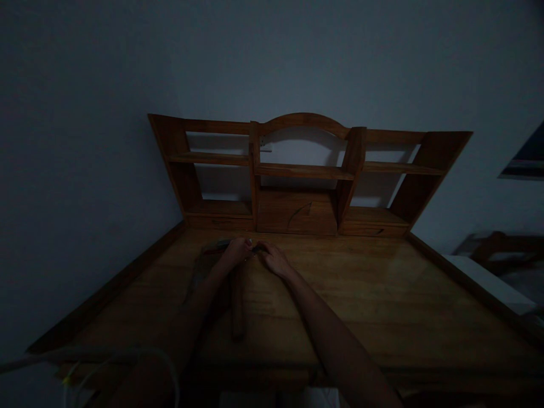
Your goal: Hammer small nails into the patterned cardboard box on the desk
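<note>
Both my hands meet over the back left part of a wooden desk in dim light. My left hand has its fingers closed on a small item too dark to make out. Close beside it on the right, my right hand pinches a small dark thing between the two hands. Beneath and beside my left forearm lies a dark bag-like object, partly hidden by the arm. A dark elongated piece stretches from below my left hand toward the front edge.
A wooden shelf unit with open compartments and small drawers stands along the back of the desk. Raised wooden rims run down both sides. A pale cable curves across the lower left. A white surface sits beyond the right rim.
</note>
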